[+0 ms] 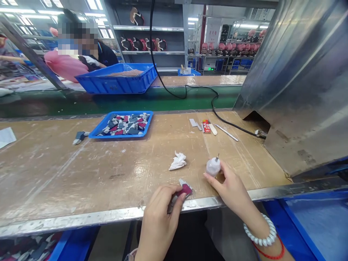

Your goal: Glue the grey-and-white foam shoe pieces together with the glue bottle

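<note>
In the head view, the left hand (159, 221) is closed on a small grey and maroon fabric piece (185, 189), pinching it above the near edge of the worktop (81, 174), just in front of a crumpled white cloth (178, 161). The right hand (230, 185) grips a white squeeze bottle (212, 166) upright, to the right of this cloth, perhaps for keeping its thin metal nozzle pointing up. Behind the cloth, to the left, a blue tray (119, 137) seems to keep many similar pieces together, and 1 loose piece (80, 137) lies outside it. Farther behind the cloth is a small red box (206, 126).
</note>
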The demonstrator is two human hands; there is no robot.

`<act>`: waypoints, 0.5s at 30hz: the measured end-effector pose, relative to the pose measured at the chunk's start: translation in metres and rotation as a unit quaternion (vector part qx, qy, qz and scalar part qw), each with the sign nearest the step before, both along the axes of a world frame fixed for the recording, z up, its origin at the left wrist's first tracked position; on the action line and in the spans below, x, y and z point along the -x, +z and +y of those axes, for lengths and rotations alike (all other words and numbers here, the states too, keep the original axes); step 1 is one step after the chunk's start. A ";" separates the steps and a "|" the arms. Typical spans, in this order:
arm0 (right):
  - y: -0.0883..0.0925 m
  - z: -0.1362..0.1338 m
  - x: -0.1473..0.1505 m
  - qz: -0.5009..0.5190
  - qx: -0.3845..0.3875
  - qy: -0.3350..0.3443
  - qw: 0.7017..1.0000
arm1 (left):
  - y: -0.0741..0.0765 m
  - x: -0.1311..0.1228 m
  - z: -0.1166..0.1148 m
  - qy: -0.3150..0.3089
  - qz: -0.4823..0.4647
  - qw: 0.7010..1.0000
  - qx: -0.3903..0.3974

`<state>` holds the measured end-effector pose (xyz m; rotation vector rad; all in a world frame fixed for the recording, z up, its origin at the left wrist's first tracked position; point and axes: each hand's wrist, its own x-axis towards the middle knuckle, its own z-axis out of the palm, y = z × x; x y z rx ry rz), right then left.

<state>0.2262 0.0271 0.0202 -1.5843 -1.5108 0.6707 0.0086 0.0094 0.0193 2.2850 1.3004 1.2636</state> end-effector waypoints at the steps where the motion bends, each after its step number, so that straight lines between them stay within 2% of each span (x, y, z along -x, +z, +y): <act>1: -0.001 -0.002 -0.001 0.010 0.002 0.004 1.000 | 0.000 0.000 0.000 0.000 0.000 1.000 0.000; 6: -0.012 -0.017 -0.004 0.107 0.002 0.001 0.994 | -0.005 -0.001 -0.002 -0.014 0.009 0.999 -0.032; 10: -0.017 -0.027 -0.005 0.249 -0.035 -0.001 0.968 | -0.007 -0.004 -0.006 -0.027 -0.017 0.998 -0.050; 15: -0.011 -0.030 -0.015 0.282 -0.066 -0.052 0.956 | -0.013 -0.002 -0.010 -0.038 -0.012 0.998 -0.054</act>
